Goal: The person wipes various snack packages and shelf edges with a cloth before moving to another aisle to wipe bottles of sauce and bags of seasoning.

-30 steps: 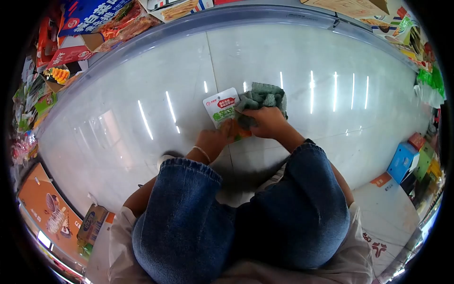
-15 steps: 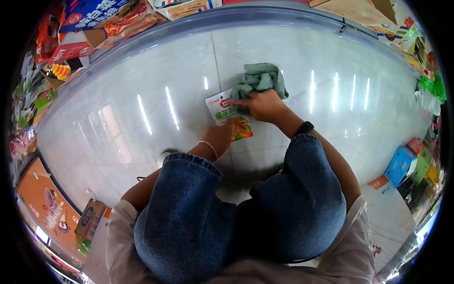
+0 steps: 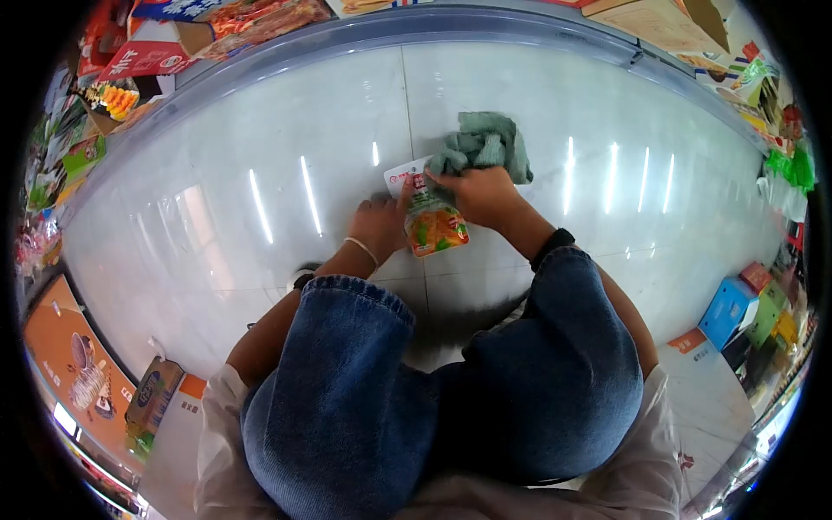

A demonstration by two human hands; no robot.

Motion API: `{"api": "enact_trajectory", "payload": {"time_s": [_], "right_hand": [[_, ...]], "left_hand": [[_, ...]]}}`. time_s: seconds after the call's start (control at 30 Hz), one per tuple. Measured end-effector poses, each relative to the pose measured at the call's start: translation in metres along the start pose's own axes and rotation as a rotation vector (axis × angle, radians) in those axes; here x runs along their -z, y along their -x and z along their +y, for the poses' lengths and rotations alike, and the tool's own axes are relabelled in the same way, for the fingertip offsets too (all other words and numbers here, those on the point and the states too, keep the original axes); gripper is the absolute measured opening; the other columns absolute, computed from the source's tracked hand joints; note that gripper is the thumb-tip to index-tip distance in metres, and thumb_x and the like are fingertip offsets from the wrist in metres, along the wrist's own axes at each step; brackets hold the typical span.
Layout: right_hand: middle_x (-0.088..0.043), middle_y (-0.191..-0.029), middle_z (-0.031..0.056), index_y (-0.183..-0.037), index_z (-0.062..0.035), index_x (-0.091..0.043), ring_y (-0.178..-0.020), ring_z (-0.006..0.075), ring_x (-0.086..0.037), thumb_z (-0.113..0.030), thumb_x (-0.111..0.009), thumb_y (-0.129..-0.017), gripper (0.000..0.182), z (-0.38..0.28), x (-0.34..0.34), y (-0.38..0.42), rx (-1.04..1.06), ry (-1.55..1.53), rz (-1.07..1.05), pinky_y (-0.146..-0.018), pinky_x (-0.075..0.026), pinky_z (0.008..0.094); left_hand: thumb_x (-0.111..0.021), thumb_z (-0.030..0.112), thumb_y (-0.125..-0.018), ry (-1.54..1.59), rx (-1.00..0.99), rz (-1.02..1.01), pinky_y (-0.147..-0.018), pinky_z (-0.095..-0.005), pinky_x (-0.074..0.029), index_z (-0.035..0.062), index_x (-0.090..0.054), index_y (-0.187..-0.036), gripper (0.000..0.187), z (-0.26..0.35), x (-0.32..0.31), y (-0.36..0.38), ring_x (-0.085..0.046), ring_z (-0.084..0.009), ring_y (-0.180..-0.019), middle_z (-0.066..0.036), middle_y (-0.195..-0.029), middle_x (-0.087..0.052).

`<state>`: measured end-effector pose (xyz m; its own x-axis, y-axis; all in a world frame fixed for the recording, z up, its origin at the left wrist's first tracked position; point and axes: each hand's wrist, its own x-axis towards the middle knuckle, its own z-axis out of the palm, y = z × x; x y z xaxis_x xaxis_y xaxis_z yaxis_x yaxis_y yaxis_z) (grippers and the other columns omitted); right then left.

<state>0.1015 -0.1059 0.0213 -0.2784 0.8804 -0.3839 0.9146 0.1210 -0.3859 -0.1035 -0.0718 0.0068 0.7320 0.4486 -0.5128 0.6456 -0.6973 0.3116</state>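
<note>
A snack packet point(image 3: 440, 232), white and green above with an orange food picture below, lies on the pale floor between my hands. My left hand point(image 3: 379, 224) is at its left edge, index finger stretched over the printed upper part and the other fingers partly bent. A crumpled grey-green cloth point(image 3: 496, 143) sits just beyond the packet. My right hand point(image 3: 487, 195) is closed on the near side of this cloth, while its index finger points left to the packet's upper right edge. Part of the packet's print is hidden by my fingers.
A grey rail point(image 3: 347, 54) curves along the far side, with packaged goods and an open carton point(image 3: 656, 24) behind it. Blue box point(image 3: 726, 310) stands at the right, an orange panel point(image 3: 80, 351) at the left. My denim-covered knees point(image 3: 347, 347) are close below my hands.
My left hand has moved up from the packet's lower picture to its left side, its index finger now on the upper print. My right hand stays at the cloth.
</note>
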Motion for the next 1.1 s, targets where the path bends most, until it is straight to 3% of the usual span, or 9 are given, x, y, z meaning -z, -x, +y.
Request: {"api": "enact_trajectory", "payload": {"time_s": [0.13, 0.2, 0.3, 0.43, 0.73, 0.93, 1.0, 1.03, 1.1], "right_hand": [[-0.06, -0.063, 0.009, -0.098, -0.0192, -0.06, -0.055, 0.0246, -0.059, -0.016, -0.052, -0.073, 0.027, -0.017, -0.013, 0.011, 0.112, 0.024, -0.206, -0.048, -0.046, 0.0369], [-0.063, -0.068, 0.0104, -0.078, -0.0105, -0.063, -0.065, 0.0268, -0.063, -0.017, -0.054, -0.07, 0.014, -0.032, -0.015, 0.021, 0.07, 0.0, -0.356, -0.057, -0.049, 0.037], [-0.064, -0.071, 0.012, -0.072, -0.0082, -0.063, -0.067, 0.027, -0.063, -0.014, -0.054, -0.067, 0.012, -0.039, -0.017, 0.027, 0.073, -0.026, -0.386, -0.058, -0.05, 0.0369], [-0.063, -0.071, 0.013, -0.071, -0.0078, -0.063, -0.067, 0.0267, -0.063, -0.012, -0.054, -0.065, 0.012, -0.037, -0.022, 0.026, 0.103, -0.034, -0.364, -0.057, -0.05, 0.0368], [-0.062, -0.07, 0.0096, -0.071, -0.0083, -0.063, -0.065, 0.0254, -0.062, -0.015, -0.056, -0.068, 0.01, -0.046, -0.035, 0.019, 0.08, 0.02, -0.236, -0.055, -0.049, 0.0382], [-0.058, -0.075, 0.0061, -0.088, -0.0145, -0.06, -0.063, 0.0219, -0.06, -0.017, -0.055, -0.073, 0.016, -0.047, -0.036, 0.012, 0.039, 0.071, -0.119, -0.048, -0.047, 0.0359], [-0.059, -0.078, 0.0063, -0.102, -0.0185, -0.058, -0.064, 0.0221, -0.06, -0.02, -0.057, -0.072, 0.031, -0.04, -0.036, 0.014, 0.019, 0.05, 0.03, -0.049, -0.048, 0.0353], [-0.059, -0.078, 0.0063, -0.102, -0.0185, -0.058, -0.064, 0.0221, -0.06, -0.02, -0.057, -0.072, 0.031, -0.039, -0.032, 0.014, 0.033, 0.055, 0.043, -0.049, -0.048, 0.0353], [-0.061, -0.084, 0.0079, -0.119, -0.025, -0.05, -0.066, 0.0242, -0.061, -0.018, -0.057, -0.071, 0.049, -0.033, -0.018, 0.015, -0.094, 0.093, 0.122, -0.051, -0.049, 0.0364]], "left_hand": [[-0.065, 0.036, -0.07, -0.037, 0.154, -0.13, -0.07, -0.0395, -0.044, 0.0137, -0.009, -0.139, 0.091, 0.015, 0.0, -0.006, -0.053, -0.0233, -0.097, -0.008, -0.091, -0.06], [-0.064, 0.035, -0.072, -0.048, 0.262, -0.279, -0.072, -0.0396, -0.044, 0.022, -0.003, -0.139, 0.091, 0.021, 0.012, -0.004, -0.053, -0.0239, -0.1, -0.011, -0.102, -0.057], [-0.063, 0.034, -0.075, 0.106, 0.369, -0.457, -0.073, -0.0388, -0.045, 0.0311, 0.003, -0.138, 0.091, 0.021, 0.02, -0.007, -0.053, -0.0255, -0.103, -0.013, -0.113, -0.053], [-0.062, 0.031, -0.076, 0.073, 0.31, -0.121, -0.074, -0.0399, -0.045, 0.0346, 0.006, -0.136, 0.091, 0.014, -0.007, -0.003, -0.053, -0.0276, -0.103, -0.016, -0.118, -0.049], [-0.06, 0.029, -0.077, 0.207, 0.316, -0.433, -0.074, -0.039, -0.047, 0.0335, 0.008, -0.136, 0.09, 0.016, 0.02, -0.004, -0.056, -0.0314, -0.096, -0.017, -0.114, -0.051], [-0.052, 0.024, -0.081, 0.175, 0.295, -0.425, -0.073, -0.0401, -0.047, 0.0279, 0.017, -0.135, 0.088, 0.014, -0.005, -0.011, -0.058, -0.0298, -0.095, -0.019, -0.11, -0.055], [-0.048, 0.023, -0.083, 0.139, 0.269, -0.282, -0.073, -0.0406, -0.047, 0.0255, 0.019, -0.135, 0.085, 0.014, -0.005, -0.008, -0.06, -0.029, -0.091, -0.019, -0.105, -0.058], [-0.045, 0.022, -0.085, 0.176, 0.277, -0.467, -0.073, -0.0405, -0.047, 0.0254, 0.014, -0.137, 0.078, 0.016, 0.015, -0.009, -0.061, -0.0296, -0.086, -0.017, -0.101, -0.06], [-0.05, 0.029, -0.081, 0.128, 0.257, -0.346, -0.072, -0.0404, -0.047, 0.0216, 0.012, -0.137, 0.084, 0.009, -0.012, -0.008, -0.062, -0.0297, -0.083, -0.018, -0.098, -0.061]]}}
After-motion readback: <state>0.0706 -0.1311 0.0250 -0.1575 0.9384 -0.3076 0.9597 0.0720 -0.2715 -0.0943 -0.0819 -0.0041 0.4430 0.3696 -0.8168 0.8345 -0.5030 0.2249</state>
